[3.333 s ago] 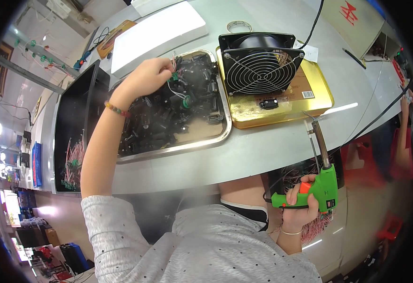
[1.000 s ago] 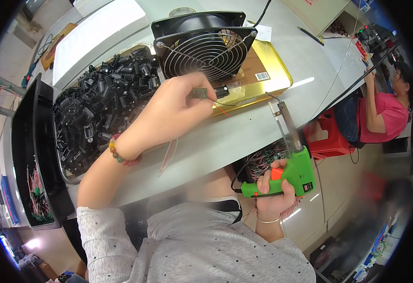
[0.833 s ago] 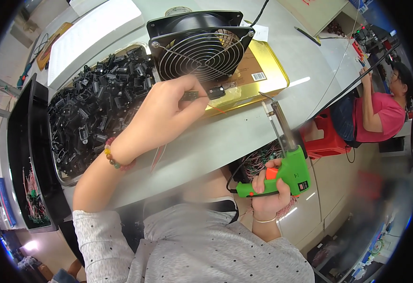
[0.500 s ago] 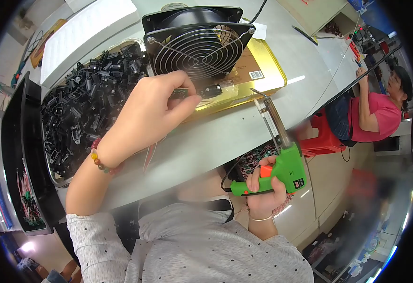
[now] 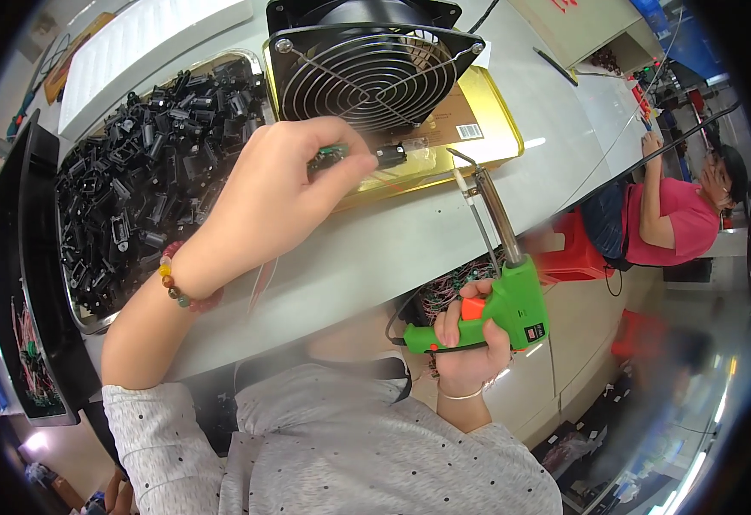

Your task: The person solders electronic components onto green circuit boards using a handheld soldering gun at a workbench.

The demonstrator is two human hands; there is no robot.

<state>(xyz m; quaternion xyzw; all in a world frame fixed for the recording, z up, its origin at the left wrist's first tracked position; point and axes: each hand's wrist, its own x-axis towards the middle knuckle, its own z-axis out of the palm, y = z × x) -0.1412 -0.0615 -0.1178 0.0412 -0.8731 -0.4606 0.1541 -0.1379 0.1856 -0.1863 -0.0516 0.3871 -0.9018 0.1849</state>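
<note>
My left hand is closed in a pinch on a small green circuit board, mostly hidden by the fingers. Thin pale and red wires hang below that hand. Just beyond my fingertips, a small black plastic holder lies on the edge of a gold tin box. In my right hand is a green soldering gun, its fingers wrapped round the handle by the orange trigger. The gun points upward, its bent tip apart from the black holder, to the right of it.
A black fan with a wire grille stands on the tin. To the left are a tray heaped with black plastic holders and a black bin containing wired boards. At right a co-worker in pink sits near a red stool.
The soldering gun's tip has come slightly left, closer to the black holder. My left hand has shifted a little rightward and up, still pinching the board. The whole view has tilted slightly.
</note>
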